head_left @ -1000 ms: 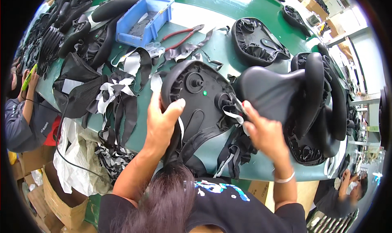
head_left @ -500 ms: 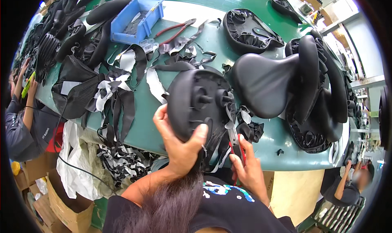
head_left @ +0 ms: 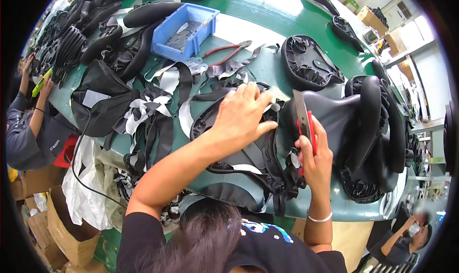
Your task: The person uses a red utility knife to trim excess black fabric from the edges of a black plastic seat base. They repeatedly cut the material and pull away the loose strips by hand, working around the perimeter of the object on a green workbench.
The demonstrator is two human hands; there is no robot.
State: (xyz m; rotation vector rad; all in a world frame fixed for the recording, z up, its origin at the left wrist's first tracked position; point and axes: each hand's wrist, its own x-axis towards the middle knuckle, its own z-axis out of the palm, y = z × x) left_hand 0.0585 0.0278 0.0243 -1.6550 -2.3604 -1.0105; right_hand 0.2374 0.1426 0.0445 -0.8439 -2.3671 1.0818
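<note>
A black bicycle saddle (head_left: 239, 153) lies on the green table (head_left: 267, 5) in front of me, with loose black cover material bunched along its right edge. My left hand (head_left: 241, 116) presses flat on top of it, fingers spread. My right hand (head_left: 313, 153) is just right of the saddle and grips a red-handled cutter (head_left: 305, 122) whose long metal blade points up and away. A stack of finished black saddles (head_left: 363, 125) stands right behind that hand.
A blue bin (head_left: 184, 29), red-handled pliers (head_left: 224, 50) and black and white fabric scraps (head_left: 158, 101) lie further back. More saddles (head_left: 311, 65) line the table. A person in grey (head_left: 28, 125) sits at the left; another person (head_left: 406, 234) is at the lower right. Cardboard boxes (head_left: 67, 230) stand below.
The saddle went from being held up on edge to lying flat under my left hand. My right hand came up from below the table edge with the red-handled cutter.
</note>
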